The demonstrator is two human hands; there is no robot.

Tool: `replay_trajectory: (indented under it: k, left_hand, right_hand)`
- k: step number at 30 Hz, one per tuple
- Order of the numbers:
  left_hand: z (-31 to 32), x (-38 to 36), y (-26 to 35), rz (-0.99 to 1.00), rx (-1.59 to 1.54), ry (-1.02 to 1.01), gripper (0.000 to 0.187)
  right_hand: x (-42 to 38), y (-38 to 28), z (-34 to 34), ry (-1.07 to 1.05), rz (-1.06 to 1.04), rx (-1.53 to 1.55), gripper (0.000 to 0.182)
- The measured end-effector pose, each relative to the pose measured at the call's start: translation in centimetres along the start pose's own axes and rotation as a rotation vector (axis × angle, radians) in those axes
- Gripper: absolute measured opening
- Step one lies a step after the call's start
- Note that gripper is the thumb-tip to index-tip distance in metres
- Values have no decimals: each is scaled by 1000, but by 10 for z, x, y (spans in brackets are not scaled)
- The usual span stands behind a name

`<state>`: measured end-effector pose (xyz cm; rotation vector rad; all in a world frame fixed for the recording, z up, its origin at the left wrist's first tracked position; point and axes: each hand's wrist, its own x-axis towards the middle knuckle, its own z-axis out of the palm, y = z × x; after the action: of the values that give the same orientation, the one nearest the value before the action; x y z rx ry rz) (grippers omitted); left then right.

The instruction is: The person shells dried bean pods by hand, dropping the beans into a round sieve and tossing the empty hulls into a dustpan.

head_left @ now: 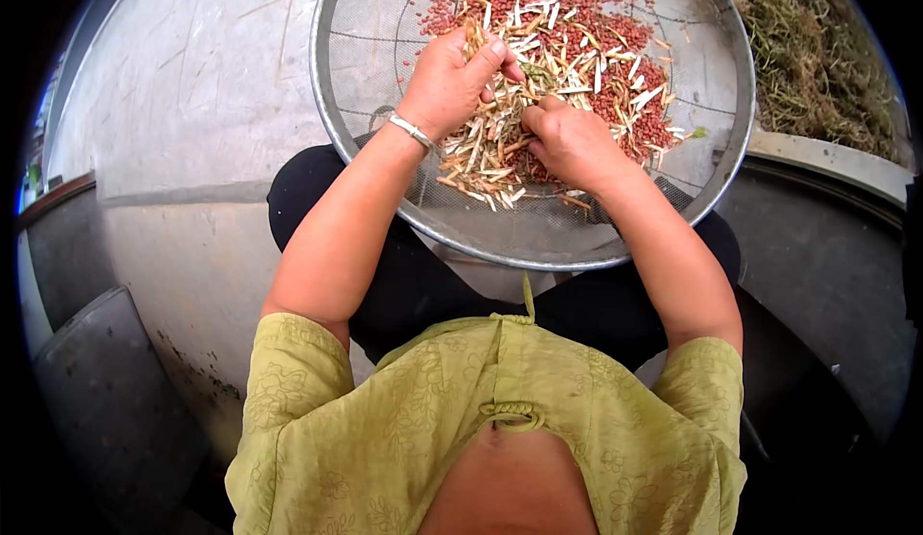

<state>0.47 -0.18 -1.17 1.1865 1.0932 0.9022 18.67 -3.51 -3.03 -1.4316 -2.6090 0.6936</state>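
Note:
A round mesh sieve (332,102) with a metal rim rests across the lap. Red beans (630,102) lie spread over its mesh, and a heap of dry, split bean pods (486,155) covers part of them. My left hand (452,83), with a bracelet at the wrist, is curled closed around some dry pods at the heap's left side. Across from it, my right hand (572,146) has its fingers bent closed into the pods; its fingertips are partly hidden among them. The two hands are apart, a short gap of pods between them.
A mass of dried plants (817,54) lies beyond the sieve at the upper right, behind a pale ledge (832,162). Pale concrete floor (192,102) extends on the left. A dark flat panel or seat (120,391) stands at the lower left.

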Motion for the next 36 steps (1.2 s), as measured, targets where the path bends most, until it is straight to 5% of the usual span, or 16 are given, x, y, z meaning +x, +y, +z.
replay_trajectory:
  k: [3,9,15,19,20,23,28,36]
  left_hand:
    - [-2,1,-1,-14,-54,-18,17]
    - [-1,-3,1,9,9,19,17]
    - [7,-6,5,-30,-33,9,15]
    - [12,-2,7,-35,124,10,17]
    - [15,-3,9,19,97,43,40]
    - [16,-4,4,219,367,103,23]
    - [17,-3,-12,43,219,73,21]
    - [21,-11,-4,145,492,59,22]
  right_hand:
    - [7,0,-3,-5,-4,-27,12]
    - [12,5,-42,-48,390,822,12]
    - [12,7,-52,55,390,1137,10]
    - [14,0,-63,94,407,1069,8]
    - [14,-5,-68,54,442,1030,10]
    - [16,-5,-57,111,447,1048,13]
    - [11,-2,-41,163,314,1264,18]
    - [3,-5,-39,101,358,1293,15]
